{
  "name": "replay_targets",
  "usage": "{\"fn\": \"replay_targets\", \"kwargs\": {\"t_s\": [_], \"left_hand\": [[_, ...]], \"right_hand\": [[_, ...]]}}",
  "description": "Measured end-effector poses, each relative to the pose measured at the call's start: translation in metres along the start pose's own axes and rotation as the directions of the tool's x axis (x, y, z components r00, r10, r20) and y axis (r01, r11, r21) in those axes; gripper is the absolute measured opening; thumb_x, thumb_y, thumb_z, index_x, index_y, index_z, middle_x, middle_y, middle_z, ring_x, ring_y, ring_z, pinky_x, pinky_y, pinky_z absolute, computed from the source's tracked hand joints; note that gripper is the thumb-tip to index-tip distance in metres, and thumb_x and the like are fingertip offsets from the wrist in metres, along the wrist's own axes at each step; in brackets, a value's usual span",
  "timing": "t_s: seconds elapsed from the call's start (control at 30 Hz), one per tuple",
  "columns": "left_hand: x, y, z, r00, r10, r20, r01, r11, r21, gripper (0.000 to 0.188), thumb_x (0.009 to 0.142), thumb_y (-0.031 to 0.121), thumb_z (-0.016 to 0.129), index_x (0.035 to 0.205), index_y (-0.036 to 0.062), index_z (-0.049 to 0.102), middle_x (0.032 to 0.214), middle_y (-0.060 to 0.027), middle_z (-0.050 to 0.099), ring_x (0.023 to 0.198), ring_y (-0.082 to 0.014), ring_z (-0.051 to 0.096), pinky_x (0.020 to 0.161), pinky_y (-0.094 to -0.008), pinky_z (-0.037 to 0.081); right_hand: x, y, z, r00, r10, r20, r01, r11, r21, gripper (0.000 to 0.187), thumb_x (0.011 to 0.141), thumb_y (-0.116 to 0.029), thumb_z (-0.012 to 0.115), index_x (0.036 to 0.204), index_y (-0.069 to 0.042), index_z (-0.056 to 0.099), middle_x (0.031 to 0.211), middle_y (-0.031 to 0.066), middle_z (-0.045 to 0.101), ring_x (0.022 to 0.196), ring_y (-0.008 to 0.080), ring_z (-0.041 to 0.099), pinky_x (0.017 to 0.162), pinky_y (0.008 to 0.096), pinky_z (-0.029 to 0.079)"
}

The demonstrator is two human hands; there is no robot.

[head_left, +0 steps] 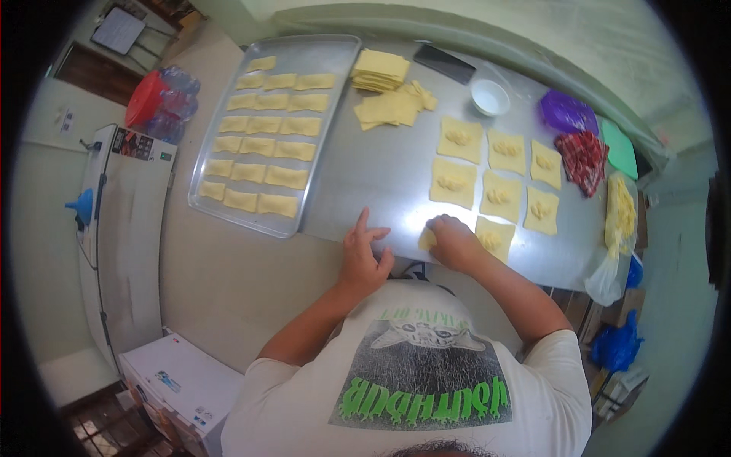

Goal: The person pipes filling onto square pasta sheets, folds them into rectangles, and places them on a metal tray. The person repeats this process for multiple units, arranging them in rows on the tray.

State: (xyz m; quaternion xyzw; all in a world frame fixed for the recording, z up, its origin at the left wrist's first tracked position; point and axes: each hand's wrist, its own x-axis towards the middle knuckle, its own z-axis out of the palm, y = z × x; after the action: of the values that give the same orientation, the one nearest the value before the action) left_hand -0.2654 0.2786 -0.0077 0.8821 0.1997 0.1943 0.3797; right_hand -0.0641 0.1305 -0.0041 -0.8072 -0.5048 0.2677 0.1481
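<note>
My left hand [364, 255] hovers by the front edge of the metal table, holding nothing, its fingers spread. My right hand [455, 245] is curled over a small pale-yellow dough piece [428, 239] at the same edge; its fingertips are partly hidden. Beside it lies a dough square [495, 234] with filling on it, partly behind my right forearm. Several more topped squares [453, 183] are laid out in rows farther up. To the left, a metal baking tray [324, 114] carries rows of folded dough rectangles [263, 147].
Stacked plain dough sheets [381, 70] and a phone [445, 62] are at the back, near a white bowl [489, 98]. On the right are a purple container [567, 113], a red checked cloth [582, 161], a green lid [618, 147] and a plastic bag of yellow filling [620, 217].
</note>
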Motion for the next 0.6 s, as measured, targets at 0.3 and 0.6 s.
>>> {"fn": "replay_targets", "kwargs": {"t_s": [0.3,0.6], "left_hand": [[-0.002,-0.02,-0.078,0.993,-0.111,-0.033,0.105,0.985,-0.14,0.066,0.094,0.006,0.065,0.152,-0.0048,0.035,0.122,-0.0129,0.07,0.123,-0.0318,0.056,0.115,-0.0478,0.031],[0.0,-0.096,-0.16,0.946,-0.263,-0.188,0.149,0.87,-0.47,0.043,0.097,0.003,0.061,0.139,-0.0032,0.053,0.11,-0.0114,0.076,0.112,-0.0245,0.065,0.11,-0.0406,0.043]], "right_hand": [[0.004,-0.016,-0.009,0.991,-0.095,0.096,0.109,0.982,-0.156,0.051,0.08,-0.009,0.07,0.13,-0.007,0.062,0.115,0.0204,0.068,0.107,0.0378,0.067,0.093,0.0454,0.055],[0.228,-0.108,-0.153,0.89,0.045,0.455,-0.153,0.967,0.205,0.043,0.082,-0.025,0.08,0.119,-0.005,0.074,0.102,0.0076,0.076,0.094,0.0163,0.068,0.092,0.0344,0.052]]}}
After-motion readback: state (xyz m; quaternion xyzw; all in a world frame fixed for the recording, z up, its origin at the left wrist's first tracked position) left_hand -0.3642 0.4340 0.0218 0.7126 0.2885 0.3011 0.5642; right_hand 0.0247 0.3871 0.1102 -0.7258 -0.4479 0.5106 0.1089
